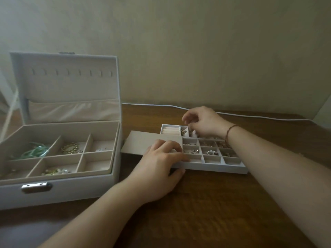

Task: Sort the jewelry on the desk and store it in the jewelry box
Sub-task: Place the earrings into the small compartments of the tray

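Our left hand (161,158) steadies the tray (215,165) at centre frame; our right hand (202,122) pinches something tiny, light and slippery, best held fingertip-tight.

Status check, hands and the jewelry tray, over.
Left hand rests on the tray's near-left corner, steadying it. Right hand pinches a small piece over the back row. Jewelry box open at left. Nothing in the way.

Jewelry box (59,187) left of tray (215,166); card (152,140) perhaps overlapping tray's left.
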A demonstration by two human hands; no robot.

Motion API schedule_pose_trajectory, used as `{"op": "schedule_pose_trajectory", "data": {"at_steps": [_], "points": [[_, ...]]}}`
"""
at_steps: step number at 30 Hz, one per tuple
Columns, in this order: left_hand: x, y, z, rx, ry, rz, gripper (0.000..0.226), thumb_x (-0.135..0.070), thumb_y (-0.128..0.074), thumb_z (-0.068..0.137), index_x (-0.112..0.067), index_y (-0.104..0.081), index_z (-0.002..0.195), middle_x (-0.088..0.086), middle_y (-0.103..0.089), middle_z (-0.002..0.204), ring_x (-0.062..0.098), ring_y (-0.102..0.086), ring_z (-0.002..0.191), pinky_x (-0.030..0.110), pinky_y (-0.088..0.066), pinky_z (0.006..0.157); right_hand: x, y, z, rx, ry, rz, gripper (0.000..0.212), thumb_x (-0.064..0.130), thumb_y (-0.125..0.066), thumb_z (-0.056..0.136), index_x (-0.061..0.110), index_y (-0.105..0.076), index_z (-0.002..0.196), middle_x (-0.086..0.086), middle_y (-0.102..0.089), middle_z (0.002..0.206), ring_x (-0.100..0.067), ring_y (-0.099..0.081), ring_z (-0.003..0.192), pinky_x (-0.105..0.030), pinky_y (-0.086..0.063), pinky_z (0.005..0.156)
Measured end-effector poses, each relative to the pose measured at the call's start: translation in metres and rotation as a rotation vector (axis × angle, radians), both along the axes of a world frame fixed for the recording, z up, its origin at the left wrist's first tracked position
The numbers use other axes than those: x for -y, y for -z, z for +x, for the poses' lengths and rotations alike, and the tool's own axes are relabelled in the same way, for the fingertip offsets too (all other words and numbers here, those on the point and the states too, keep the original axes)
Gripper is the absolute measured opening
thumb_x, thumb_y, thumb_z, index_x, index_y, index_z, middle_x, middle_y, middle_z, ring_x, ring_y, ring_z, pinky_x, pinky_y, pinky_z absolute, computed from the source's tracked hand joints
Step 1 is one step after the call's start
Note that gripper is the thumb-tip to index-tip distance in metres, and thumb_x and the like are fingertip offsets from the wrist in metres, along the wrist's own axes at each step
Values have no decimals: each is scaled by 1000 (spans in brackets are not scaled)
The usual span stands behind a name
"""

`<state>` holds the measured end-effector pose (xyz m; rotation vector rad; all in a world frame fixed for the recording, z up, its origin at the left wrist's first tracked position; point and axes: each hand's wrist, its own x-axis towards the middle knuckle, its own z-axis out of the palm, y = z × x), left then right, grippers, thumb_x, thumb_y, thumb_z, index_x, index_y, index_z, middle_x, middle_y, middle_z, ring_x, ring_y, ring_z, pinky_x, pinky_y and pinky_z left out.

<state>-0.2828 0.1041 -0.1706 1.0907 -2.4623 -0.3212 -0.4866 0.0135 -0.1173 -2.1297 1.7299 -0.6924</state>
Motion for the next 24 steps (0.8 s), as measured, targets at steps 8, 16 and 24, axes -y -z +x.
{"op": "schedule_pose_trajectory", "data": {"at_steps": [8,16,24], "points": [[0,0,0,-17,-7,20,32,-38,-58,94,-45,-58,125,-25,-39,131,2,-25,129,39,-35,113,-44,-17,-65,74,150,-172,28,-2,-56,90,20,-71,100,7,-68,95,-7,-62,91,-9,-42,70],[0,2,-3,-43,-6,-12,30,-39,-60,93,-45,-60,122,-29,-40,126,-1,-28,126,38,-37,110,-78,-14,-54,-186,-11,-65,24,20,-57,93,28,-67,114,11,-64,115,-6,-58,103,-24,-48,86],[-1,1,0,-26,4,3,32,-40,-58,94,-45,-58,126,-28,-39,128,0,-26,128,36,-36,111,-26,10,5,-439,-39,44,42,33,-37,101,21,-47,140,4,-36,151,-20,-19,142,-46,-24,114]]}}
